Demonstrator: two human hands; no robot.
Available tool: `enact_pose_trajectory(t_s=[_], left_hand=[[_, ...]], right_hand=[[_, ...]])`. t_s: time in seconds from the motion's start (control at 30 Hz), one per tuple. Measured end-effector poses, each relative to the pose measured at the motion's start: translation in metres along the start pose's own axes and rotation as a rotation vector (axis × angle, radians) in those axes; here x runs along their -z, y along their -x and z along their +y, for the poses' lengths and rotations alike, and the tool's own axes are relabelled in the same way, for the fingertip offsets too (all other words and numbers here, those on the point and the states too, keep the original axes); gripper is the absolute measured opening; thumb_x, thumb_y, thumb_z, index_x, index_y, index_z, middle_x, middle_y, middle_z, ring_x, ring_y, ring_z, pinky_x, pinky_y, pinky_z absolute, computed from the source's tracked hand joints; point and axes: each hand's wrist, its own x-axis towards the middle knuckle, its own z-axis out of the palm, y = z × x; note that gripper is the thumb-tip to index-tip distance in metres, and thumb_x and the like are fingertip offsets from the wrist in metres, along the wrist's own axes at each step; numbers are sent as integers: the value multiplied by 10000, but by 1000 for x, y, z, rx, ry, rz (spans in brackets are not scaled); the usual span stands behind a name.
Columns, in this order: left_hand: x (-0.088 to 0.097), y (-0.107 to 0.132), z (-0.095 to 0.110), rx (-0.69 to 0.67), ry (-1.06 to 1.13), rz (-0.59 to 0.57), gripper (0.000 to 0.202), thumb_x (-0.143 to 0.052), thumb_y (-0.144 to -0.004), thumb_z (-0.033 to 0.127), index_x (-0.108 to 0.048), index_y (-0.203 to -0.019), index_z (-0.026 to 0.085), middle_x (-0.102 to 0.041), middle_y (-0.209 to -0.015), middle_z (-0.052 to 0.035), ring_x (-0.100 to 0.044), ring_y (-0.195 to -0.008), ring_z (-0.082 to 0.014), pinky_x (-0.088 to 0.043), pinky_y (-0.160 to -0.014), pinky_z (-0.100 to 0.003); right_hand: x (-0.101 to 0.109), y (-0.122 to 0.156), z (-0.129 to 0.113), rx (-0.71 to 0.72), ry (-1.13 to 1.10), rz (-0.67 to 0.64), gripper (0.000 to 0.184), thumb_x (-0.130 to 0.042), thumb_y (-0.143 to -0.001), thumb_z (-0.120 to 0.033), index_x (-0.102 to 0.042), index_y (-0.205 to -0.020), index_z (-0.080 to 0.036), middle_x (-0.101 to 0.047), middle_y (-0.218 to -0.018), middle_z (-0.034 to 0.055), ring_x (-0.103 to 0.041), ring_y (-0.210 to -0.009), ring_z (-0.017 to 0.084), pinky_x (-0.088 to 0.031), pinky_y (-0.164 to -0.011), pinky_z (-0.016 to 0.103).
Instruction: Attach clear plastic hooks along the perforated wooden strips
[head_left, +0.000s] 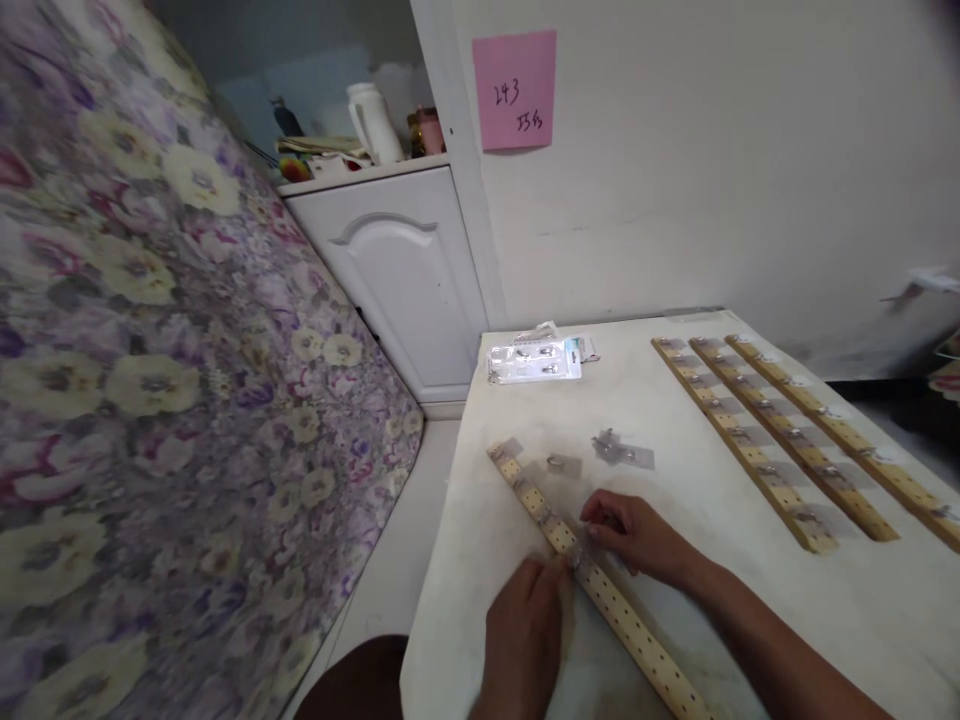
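Observation:
A narrow wooden strip (622,620) with rows of small holes lies slantwise on the table. Along its far part sit several metal clips with clear plastic tabs (512,448). My left hand (525,630) is closed, its fingertips pressed at the strip's left edge beside a clip. Just right of the strip, my right hand (634,530) has its thumb and fingers curled together; whatever they hold, if anything, is too small to make out. Beyond the hands lie a loose clip with a clear tab (562,464) and a small cluster of similar clips (619,450).
Several wooden strips fitted with clips (742,440) lie side by side on the right of the white table (465,560). Clear plastic packaging (536,360) rests at the far edge. A floral curtain (187,400) hangs left, with a white cabinet (397,280) behind.

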Motion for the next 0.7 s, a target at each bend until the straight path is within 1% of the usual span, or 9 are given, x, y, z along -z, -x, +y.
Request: enact_pose_trajectory(t_s=[0.1, 0.17, 0.27, 0.33, 0.4, 0.47, 0.53, 0.63, 0.7], left_hand=[[0, 0, -1, 4, 7, 24, 298, -372, -909, 232, -584, -1118, 221, -619, -916, -69, -602, -834, -183, -486, -739, -284], [2, -2, 0, 37, 61, 43, 274, -388, -910, 235, -580, -1105, 221, -628, -941, -62, -606, -866, -180, -486, -769, -286], [6, -5, 3, 103, 168, 86, 250, -415, -903, 246, -589, -1082, 226, -646, -953, -45, -613, -870, -172, -487, -763, -274], [8, -6, 5, 131, 212, 89, 231, -427, -899, 258, -598, -1049, 220, -652, -943, -39, -614, -853, -169, -485, -755, -271], [9, -8, 7, 138, 226, 77, 216, -432, -896, 267, -605, -1015, 215, -653, -922, -35, -613, -835, -166, -480, -752, -271], [9, -9, 8, 129, 232, 83, 208, -434, -892, 271, -614, -979, 211, -652, -890, -29, -611, -812, -161, -478, -742, -267], [9, -9, 10, 123, 237, 109, 209, -432, -887, 271, -622, -945, 209, -650, -856, -25, -610, -796, -161, -477, -726, -262], [9, -9, 11, 125, 234, 118, 214, -421, -888, 269, -625, -915, 211, -643, -832, -23, -607, -791, -162, -475, -718, -258], [9, -9, 11, 120, 222, 104, 209, -421, -889, 259, -624, -898, 213, -638, -832, -22, -603, -792, -160, -470, -716, -254]], right_hand=[[3, 1, -3, 118, 159, 135, 90, -516, -803, -266, -577, -785, -203, -557, -634, -26, -505, -558, 123, -393, -490, 230], [6, 0, -4, 173, 231, 233, 118, -501, -810, -263, -577, -743, -204, -560, -620, -19, -516, -602, 144, -396, -559, 255], [10, -3, -1, 202, 274, 357, 165, -472, -828, -292, -578, -735, -207, -569, -623, -14, -523, -608, 160, -392, -586, 269], [13, -9, 1, 206, 319, 413, 186, -459, -841, -313, -597, -781, -204, -590, -652, -3, -543, -628, 171, -406, -610, 277], [16, -17, 2, 165, 438, 413, 228, -438, -861, -328, -621, -897, -197, -618, -696, 10, -575, -675, 181, -422, -649, 283], [18, -28, 0, 97, 573, 364, 282, -437, -874, -336, -618, -1043, -201, -656, -754, 23, -608, -743, 189, -428, -687, 285], [17, -38, -4, 49, 659, 317, 335, -470, -865, -340, -595, -1149, -213, -689, -806, 40, -631, -801, 204, -428, -709, 291], [15, -50, -8, 22, 712, 297, 421, -549, -820, -346, -570, -1215, -202, -716, -888, 86, -644, -872, 244, -430, -736, 320], [13, -54, -9, 5, 742, 293, 416, -573, -804, -352, -584, -1192, -203, -720, -931, 99, -646, -903, 254, -429, -746, 325]])
